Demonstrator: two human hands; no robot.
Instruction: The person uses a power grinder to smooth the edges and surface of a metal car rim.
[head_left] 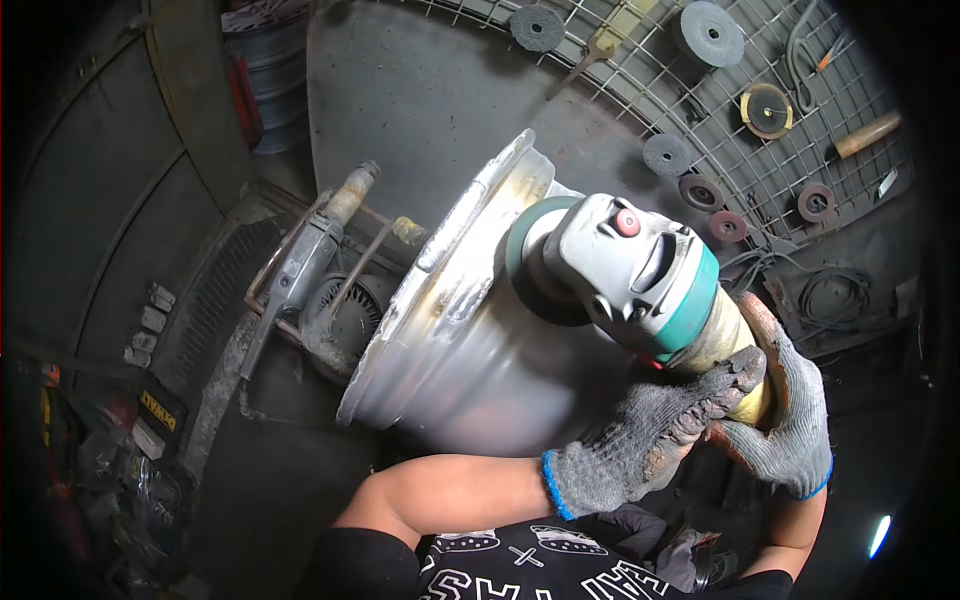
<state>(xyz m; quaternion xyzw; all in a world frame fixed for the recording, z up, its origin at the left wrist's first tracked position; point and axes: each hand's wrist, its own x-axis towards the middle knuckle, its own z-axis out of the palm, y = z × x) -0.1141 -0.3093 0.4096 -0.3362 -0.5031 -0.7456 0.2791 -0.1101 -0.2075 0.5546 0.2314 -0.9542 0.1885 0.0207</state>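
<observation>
A large angle grinder point(640, 265), grey with a green collar and a yellowish wrapped body, is held across the front of a silver metal wheel rim point(470, 385). Its round green-edged disc point(520, 262) overlaps the rim's barrel near the raised flange; whether it touches the metal I cannot tell. Both hands wear grey knit gloves with dirty, worn palms. My left hand point(650, 430) is closed over the near side of the wrapped body. Around the far right of that body wraps my right hand point(795, 410), its thumb below. The grinder's rear end is hidden by the gloves.
A second power tool point(310, 250) lies left of the rim beside a motor-like housing point(345, 315). On the wire grid point(640, 105) hang several discs and a wooden handle point(868, 134). More rims point(270, 80) are stacked far left. Coiled cable point(835, 295) lies at right.
</observation>
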